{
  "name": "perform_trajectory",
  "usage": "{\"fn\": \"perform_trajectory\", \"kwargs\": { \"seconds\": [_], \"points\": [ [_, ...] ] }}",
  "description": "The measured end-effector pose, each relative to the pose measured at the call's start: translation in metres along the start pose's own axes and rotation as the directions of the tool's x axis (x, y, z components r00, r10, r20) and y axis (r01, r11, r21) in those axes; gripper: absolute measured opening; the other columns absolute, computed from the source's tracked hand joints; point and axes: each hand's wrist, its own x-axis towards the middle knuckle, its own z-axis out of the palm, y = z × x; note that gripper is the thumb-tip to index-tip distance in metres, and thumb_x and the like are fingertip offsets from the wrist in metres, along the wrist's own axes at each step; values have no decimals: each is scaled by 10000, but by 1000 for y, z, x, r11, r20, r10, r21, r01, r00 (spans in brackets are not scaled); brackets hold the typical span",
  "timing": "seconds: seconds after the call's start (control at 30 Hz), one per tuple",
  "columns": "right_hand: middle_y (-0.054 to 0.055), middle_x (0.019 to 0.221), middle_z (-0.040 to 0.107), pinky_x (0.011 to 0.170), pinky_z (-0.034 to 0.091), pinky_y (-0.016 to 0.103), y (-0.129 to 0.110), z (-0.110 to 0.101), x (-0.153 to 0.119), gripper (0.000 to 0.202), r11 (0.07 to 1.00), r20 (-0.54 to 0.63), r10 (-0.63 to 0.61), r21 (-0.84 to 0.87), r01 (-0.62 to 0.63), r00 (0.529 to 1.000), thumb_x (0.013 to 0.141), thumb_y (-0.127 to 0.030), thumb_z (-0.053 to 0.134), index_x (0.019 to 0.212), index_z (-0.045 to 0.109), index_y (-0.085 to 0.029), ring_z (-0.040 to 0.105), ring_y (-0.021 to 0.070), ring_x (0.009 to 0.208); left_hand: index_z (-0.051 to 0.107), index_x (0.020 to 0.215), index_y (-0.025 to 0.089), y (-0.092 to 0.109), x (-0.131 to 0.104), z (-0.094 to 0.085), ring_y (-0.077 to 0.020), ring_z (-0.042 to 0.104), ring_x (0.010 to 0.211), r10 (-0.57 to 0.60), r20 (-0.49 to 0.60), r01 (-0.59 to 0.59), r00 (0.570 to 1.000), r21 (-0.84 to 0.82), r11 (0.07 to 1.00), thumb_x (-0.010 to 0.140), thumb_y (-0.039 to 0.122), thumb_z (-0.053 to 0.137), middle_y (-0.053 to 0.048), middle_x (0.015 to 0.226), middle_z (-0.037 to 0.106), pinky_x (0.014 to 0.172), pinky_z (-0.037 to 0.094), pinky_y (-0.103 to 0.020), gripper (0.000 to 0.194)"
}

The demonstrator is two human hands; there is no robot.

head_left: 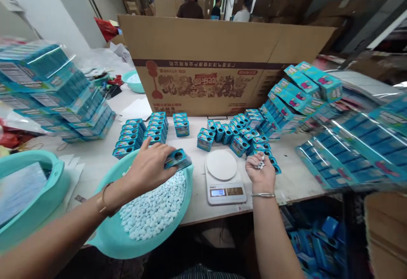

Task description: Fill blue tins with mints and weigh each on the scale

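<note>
My left hand [152,163] grips a small blue box [178,159] with a dark round hole in its top. It is above a turquoise basin [110,245] full of pale blue candies [152,213]. My right hand [263,173] is cupped, palm up, with several candies [260,163] held in its curled fingers. Between the hands stands a white kitchen scale [221,165], its pan bare and its display reading 0.0. Rows of the same blue boxes [155,126] stand behind the basin. More loose boxes [239,143] cluster behind the scale and near my right hand.
A large printed cardboard carton [203,75] stands across the back of the table. Wrapped stacks of blue boxes rise at left [63,92] and right [356,143]. Another turquoise basin [59,177] sits at far left. Several people [190,5] are in the background.
</note>
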Motion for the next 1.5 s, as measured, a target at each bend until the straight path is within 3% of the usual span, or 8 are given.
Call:
{"fn": "perform_trajectory", "kwargs": {
  "seconds": [0.1, 0.23, 0.43, 0.63, 0.77, 1.0, 1.17, 1.5],
  "points": [
    [-96, 498, 346, 346, 322, 135, -1, 1, -4, 251, 999, 79, 32, 32, -35, 996, 964, -233, 350, 737, 451, -201, 355, 55, 365, 638, 994, 242, 34, 37, 8, -286, 624, 1003, 131, -45, -135, 990, -75, 988, 807, 456, 598, -49, 973, 709, 1125, 180, -550, 287],
    [-87, 506, 349, 345, 328, 139, -2, 10, -10, 263, 994, 153, 73, 64, -83, 986, 953, -216, 352, 696, 405, -212, 365, 64, 383, 644, 950, 207, 75, 84, 59, -304, 614, 1025, 252, 4, -251, 968, -95, 963, 802, 399, 611, -88, 985, 709, 1083, 242, -543, 245],
    [-42, 594, 469, 378, 353, 146, -4, 18, -16, 295, 996, 88, 80, -43, -77, 993, 957, -261, 334, 672, 383, -206, 426, 65, 451, 605, 1108, 181, 97, 114, 112, -328, 576, 1111, 276, 135, -267, 952, -84, 960, 795, 317, 626, -131, 1121, 671, 1070, 255, -556, 342],
    [-3, 669, 541, 385, 354, 146, -8, 23, -9, 368, 995, -59, 2, -103, -8, 998, 984, -290, 270, 653, 394, -192, 439, 58, 472, 87, 1500, 129, 65, 98, 96, -407, 258, 1405, 120, -51, -129, 991, -279, 952, 628, 505, 794, -248, 1514, 283, 1115, 239, -565, 1183],
    [-44, 579, 441, 342, 293, 142, -10, 22, 0, 384, 994, 31, 31, -109, -27, 999, 990, -310, 262, 649, 399, -200, 360, 55, 410, 124, 1497, 137, 24, 73, 79, -363, 290, 1405, 12, -188, -86, 982, -392, 916, 745, 538, 684, -219, 1524, 290, 1142, 265, -507, 1019],
    [-100, 480, 276, 313, 249, 147, -7, 17, 16, 327, 988, 105, 37, -151, -21, 994, 970, -352, 387, 676, 422, -214, 286, 59, 349, 344, 1422, 193, -12, 33, 66, -298, 465, 1307, -156, -157, 53, 975, -522, 851, 803, 577, 604, -142, 1409, 485, 1094, 373, -487, 773],
    [-108, 456, 259, 307, 236, 149, 2, 24, 22, 337, 987, 0, 33, -157, -32, 999, 981, -354, 349, 686, 431, -216, 275, 58, 330, 434, 1359, 208, 2, 36, 71, -280, 504, 1270, -80, -151, -17, 985, -553, 833, 818, 520, 618, -119, 1355, 542, 1080, 397, -475, 651],
    [-92, 490, 364, 339, 266, 140, 28, 53, 25, 360, 978, -65, 9, -207, -23, 998, 978, -345, 381, 648, 375, -202, 319, 36, 356, 399, 1385, 190, 79, 95, 111, -313, 460, 1295, 163, -80, -181, 983, -490, 853, 718, 352, 755, -143, 1391, 506, 1088, 378, -475, 773]
  ]
}}
